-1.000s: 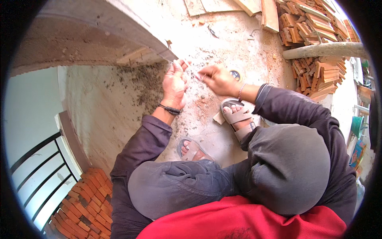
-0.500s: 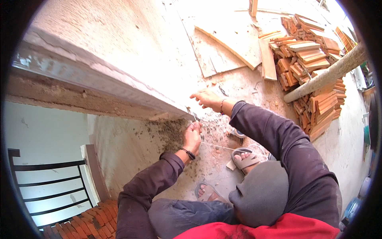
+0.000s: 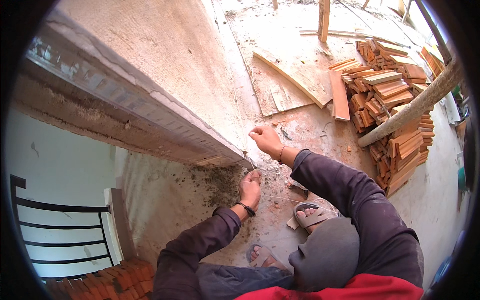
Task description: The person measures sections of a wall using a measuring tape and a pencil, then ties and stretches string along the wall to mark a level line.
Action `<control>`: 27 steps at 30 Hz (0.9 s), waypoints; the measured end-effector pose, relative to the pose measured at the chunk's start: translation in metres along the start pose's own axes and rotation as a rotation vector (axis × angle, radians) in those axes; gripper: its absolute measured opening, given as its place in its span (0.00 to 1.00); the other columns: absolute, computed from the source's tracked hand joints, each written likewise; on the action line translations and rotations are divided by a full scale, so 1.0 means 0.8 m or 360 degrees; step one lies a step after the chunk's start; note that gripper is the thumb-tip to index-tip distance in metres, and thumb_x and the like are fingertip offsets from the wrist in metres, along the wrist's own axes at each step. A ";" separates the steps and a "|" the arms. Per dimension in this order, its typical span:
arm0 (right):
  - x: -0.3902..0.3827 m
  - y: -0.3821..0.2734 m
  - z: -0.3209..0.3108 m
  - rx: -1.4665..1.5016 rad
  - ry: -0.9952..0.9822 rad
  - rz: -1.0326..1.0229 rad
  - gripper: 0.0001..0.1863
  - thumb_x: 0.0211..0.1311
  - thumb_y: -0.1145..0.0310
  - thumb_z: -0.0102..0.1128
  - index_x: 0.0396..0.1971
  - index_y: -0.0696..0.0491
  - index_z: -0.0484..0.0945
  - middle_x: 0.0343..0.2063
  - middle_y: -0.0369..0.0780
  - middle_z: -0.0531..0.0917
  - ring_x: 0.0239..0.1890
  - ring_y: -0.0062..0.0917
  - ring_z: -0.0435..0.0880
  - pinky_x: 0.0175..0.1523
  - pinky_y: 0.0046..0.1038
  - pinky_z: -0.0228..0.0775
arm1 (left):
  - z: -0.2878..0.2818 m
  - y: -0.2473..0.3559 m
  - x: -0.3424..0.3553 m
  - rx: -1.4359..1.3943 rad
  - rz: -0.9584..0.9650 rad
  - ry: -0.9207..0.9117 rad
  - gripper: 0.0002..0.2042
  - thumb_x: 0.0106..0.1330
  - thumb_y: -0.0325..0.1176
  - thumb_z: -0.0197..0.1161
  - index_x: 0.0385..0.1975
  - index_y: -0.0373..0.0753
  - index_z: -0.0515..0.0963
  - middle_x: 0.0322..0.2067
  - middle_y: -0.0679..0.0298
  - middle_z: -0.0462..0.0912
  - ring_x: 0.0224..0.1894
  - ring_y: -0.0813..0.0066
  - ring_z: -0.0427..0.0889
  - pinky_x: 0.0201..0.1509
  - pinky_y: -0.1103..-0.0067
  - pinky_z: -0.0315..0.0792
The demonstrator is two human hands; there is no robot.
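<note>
My left hand is closed in a pinch on a thin white string, close to the lower end of the wall edge. From that hand the string runs right toward my sandalled foot. Up and to the right, my right hand has its fingers curled together near the wall's corner. Whatever its fingertips hold, if anything, is too small to make out. Between the hands, the end of a long metal strip set along the plastered wall edge meets the corner.
Stacked orange tiles stand at the right, crossed by a slanting round pole. Boards lie on the floor ahead. A black railing and reddish bricks are at lower left. Debris is scattered across the floor.
My right hand's fingers went from stretched out to curled together, and the hand shifted slightly right and down in view. My left hand stays pinched by the wall's end.
</note>
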State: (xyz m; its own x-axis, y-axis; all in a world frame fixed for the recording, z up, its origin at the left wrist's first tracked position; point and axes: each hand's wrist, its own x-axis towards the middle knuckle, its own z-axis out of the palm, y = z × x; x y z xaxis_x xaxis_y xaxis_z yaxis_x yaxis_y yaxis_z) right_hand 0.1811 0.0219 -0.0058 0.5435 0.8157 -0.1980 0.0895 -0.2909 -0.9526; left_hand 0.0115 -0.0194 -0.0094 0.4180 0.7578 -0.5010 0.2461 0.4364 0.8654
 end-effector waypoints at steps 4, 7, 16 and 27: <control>-0.038 0.011 -0.014 -0.0188 -0.0324 0.0147 0.16 0.55 0.60 0.58 0.34 0.58 0.83 0.28 0.47 0.84 0.32 0.32 0.83 0.40 0.31 0.73 | -0.003 -0.009 0.003 0.0058 0.0085 0.0013 0.11 0.72 0.38 0.50 0.33 0.40 0.75 0.22 0.76 0.66 0.23 0.89 0.59 0.25 0.86 0.55; -0.079 0.013 -0.011 -0.0172 -0.0508 0.0150 0.17 0.59 0.58 0.58 0.34 0.58 0.83 0.24 0.44 0.84 0.27 0.25 0.81 0.37 0.29 0.72 | -0.001 -0.012 0.001 0.0012 0.0091 0.0020 0.11 0.72 0.37 0.50 0.32 0.39 0.76 0.20 0.77 0.65 0.22 0.89 0.58 0.24 0.85 0.54; -0.092 0.024 0.013 -0.0020 -0.0479 0.0206 0.13 0.59 0.62 0.59 0.30 0.58 0.84 0.21 0.42 0.84 0.23 0.23 0.80 0.33 0.27 0.72 | -0.005 -0.028 0.000 0.0185 0.0068 0.0095 0.15 0.71 0.40 0.50 0.27 0.35 0.76 0.18 0.70 0.70 0.22 0.78 0.66 0.27 0.77 0.61; -0.100 0.028 0.019 0.0720 -0.0678 0.0584 0.08 0.69 0.67 0.48 0.33 0.54 0.74 0.27 0.36 0.80 0.25 0.19 0.75 0.33 0.25 0.70 | 0.006 -0.028 -0.049 0.0055 -0.0215 -0.0019 0.17 0.73 0.44 0.48 0.39 0.35 0.77 0.24 0.69 0.71 0.25 0.82 0.70 0.31 0.81 0.72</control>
State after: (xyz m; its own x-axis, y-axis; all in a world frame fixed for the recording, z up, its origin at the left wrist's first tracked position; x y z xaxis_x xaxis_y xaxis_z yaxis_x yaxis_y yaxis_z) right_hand 0.1267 -0.0425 -0.0144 0.0909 0.8562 -0.5085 -0.4411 -0.4232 -0.7914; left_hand -0.0063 -0.0609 -0.0089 0.3894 0.6872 -0.6133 0.3308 0.5171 0.7894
